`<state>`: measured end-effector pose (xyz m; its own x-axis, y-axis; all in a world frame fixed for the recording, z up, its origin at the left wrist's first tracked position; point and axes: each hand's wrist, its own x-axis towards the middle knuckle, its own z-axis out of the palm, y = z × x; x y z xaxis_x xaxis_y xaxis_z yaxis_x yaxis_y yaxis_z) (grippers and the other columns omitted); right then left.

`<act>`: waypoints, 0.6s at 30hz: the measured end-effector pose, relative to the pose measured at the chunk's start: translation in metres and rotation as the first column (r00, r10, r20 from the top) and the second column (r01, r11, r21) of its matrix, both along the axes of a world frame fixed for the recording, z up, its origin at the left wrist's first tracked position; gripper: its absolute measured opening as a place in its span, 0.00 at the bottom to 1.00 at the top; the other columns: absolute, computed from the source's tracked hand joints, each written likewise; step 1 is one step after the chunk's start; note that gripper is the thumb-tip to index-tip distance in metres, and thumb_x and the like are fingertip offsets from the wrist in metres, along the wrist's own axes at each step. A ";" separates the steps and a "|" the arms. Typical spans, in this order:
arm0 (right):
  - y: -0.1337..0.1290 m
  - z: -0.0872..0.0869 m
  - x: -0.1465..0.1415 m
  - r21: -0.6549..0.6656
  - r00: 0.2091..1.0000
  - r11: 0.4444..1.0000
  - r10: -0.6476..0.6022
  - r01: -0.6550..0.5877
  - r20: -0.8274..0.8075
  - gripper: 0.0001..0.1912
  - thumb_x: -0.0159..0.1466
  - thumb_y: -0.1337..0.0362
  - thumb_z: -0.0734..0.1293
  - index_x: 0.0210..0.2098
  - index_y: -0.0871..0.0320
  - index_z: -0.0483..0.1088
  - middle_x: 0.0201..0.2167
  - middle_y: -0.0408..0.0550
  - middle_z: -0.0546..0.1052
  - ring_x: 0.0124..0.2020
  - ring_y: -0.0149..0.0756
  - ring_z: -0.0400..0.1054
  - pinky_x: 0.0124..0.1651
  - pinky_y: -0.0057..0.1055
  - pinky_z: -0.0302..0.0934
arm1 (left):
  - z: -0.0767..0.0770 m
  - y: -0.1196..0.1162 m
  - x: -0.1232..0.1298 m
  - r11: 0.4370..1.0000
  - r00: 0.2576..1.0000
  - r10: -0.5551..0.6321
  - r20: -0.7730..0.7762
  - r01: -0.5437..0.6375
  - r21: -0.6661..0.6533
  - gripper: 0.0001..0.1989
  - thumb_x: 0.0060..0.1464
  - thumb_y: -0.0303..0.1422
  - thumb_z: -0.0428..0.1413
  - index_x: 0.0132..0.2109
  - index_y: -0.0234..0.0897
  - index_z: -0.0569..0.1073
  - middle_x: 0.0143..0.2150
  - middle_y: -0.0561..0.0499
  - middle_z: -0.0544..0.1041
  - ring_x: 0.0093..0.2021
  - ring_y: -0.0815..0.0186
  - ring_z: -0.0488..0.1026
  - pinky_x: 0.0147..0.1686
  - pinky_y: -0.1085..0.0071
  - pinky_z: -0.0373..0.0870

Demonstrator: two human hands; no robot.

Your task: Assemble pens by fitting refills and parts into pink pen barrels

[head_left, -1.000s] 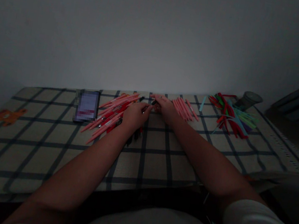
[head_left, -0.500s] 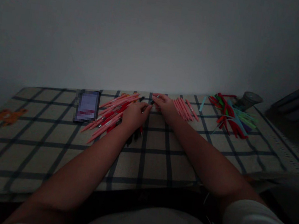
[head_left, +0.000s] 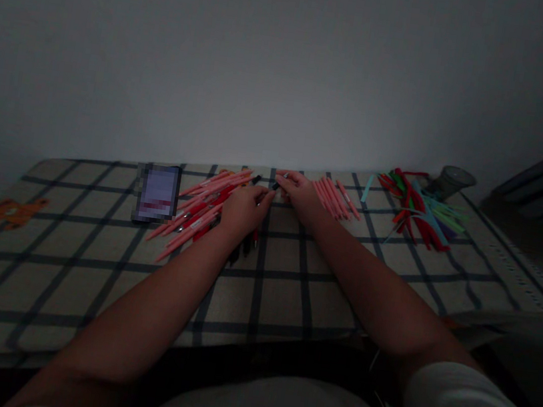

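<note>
My left hand point(head_left: 249, 208) and my right hand point(head_left: 298, 191) meet near the back of the table, fingers pinched around a small dark pen point(head_left: 277, 185) between them. Most of that pen is hidden by the fingers. Beside and partly under my left hand lies a spread pile of pink and red pens point(head_left: 200, 210), with several black ones point(head_left: 246, 247) poking out below the wrist. A neat row of pink pens point(head_left: 331, 197) lies just right of my right hand.
A phone or tablet point(head_left: 158, 194) lies left of the pile. Further right are a bundle of red, green and blue strips point(head_left: 416, 210) and a dark flared cup point(head_left: 454, 181). An orange figure point(head_left: 14, 211) marks the left of the checked cloth point(head_left: 284, 293). A wall point(head_left: 290, 71) stands behind.
Almost nothing differs. Both hands keep their pinch on the dark pen in the same place, and the piles have not moved.
</note>
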<state>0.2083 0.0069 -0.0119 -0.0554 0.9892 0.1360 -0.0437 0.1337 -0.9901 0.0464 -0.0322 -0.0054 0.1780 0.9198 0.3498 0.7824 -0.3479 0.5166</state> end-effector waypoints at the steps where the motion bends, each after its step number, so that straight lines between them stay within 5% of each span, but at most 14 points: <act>1: -0.001 0.001 0.000 -0.004 1.000 1.000 -0.001 0.001 0.005 0.14 0.62 0.58 0.70 0.44 0.59 0.75 0.22 0.36 0.68 0.23 0.27 0.60 0.26 0.27 0.54 | 0.000 0.000 0.000 1.000 1.000 0.003 -0.002 -0.003 0.001 0.19 0.67 0.44 0.51 0.45 0.40 0.83 0.35 0.46 0.82 0.35 0.60 0.76 0.33 0.68 0.65; 18: 0.007 -0.008 0.003 0.061 0.994 0.997 0.056 -0.051 -0.094 0.31 0.61 0.62 0.69 0.64 0.58 0.68 0.29 0.39 0.71 0.26 0.28 0.62 0.28 0.26 0.58 | 0.001 0.001 0.000 1.000 1.000 0.021 0.018 -0.021 0.008 0.20 0.67 0.45 0.51 0.46 0.39 0.84 0.36 0.46 0.84 0.36 0.60 0.77 0.32 0.68 0.65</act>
<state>0.2111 0.0135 -0.0203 -0.0922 0.9754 0.2004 -0.1466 0.1858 -0.9716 0.0462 -0.0316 -0.0048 0.1522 0.9203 0.3603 0.7801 -0.3357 0.5280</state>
